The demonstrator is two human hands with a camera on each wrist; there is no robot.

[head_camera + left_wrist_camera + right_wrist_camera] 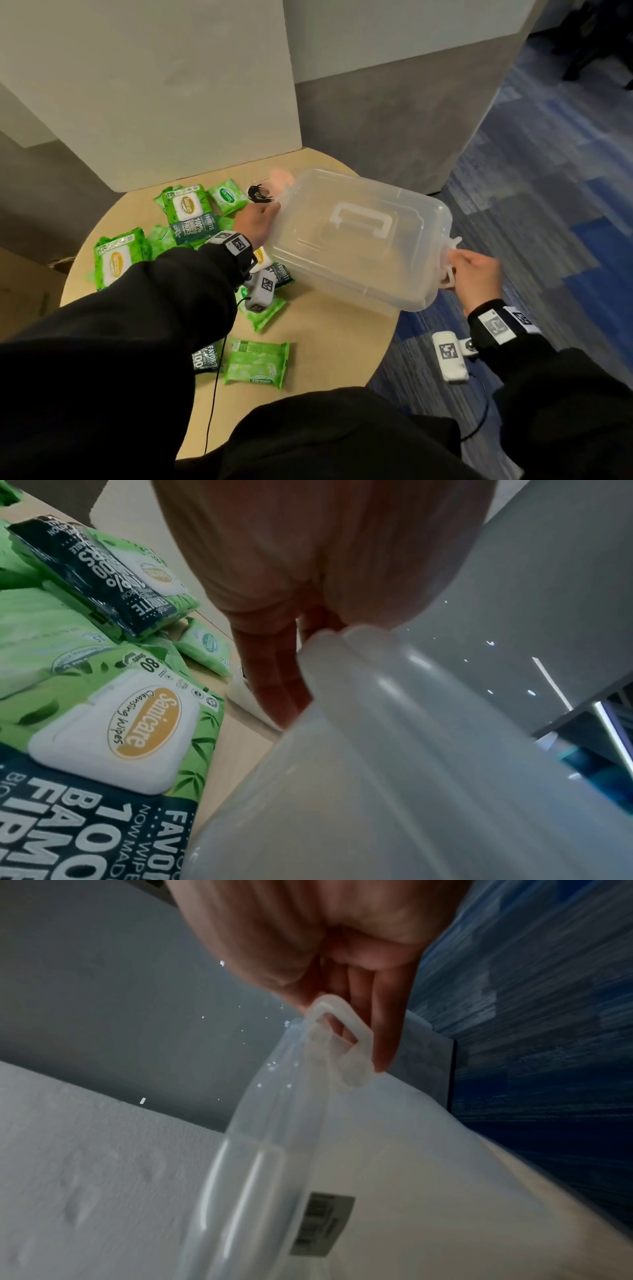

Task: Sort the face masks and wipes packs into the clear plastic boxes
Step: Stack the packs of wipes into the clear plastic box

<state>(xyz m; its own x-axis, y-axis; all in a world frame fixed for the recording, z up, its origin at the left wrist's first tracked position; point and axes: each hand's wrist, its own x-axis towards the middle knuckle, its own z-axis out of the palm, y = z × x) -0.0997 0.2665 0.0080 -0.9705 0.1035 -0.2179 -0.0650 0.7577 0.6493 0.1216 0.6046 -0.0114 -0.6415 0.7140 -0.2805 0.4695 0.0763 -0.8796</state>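
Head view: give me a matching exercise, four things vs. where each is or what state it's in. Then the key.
Things:
1. box
2. left hand
3. right hand
4. black ear loops

Places or states:
A. lying on the table near its far edge, beside a green wipes pack
B. holding the box's end over the wipes packs
C. lid on, held up between both hands, partly past the table edge
D. holding the box's end by the latch, over the blue carpet

Pairs: 1-C, 2-B, 3-D, 4-A
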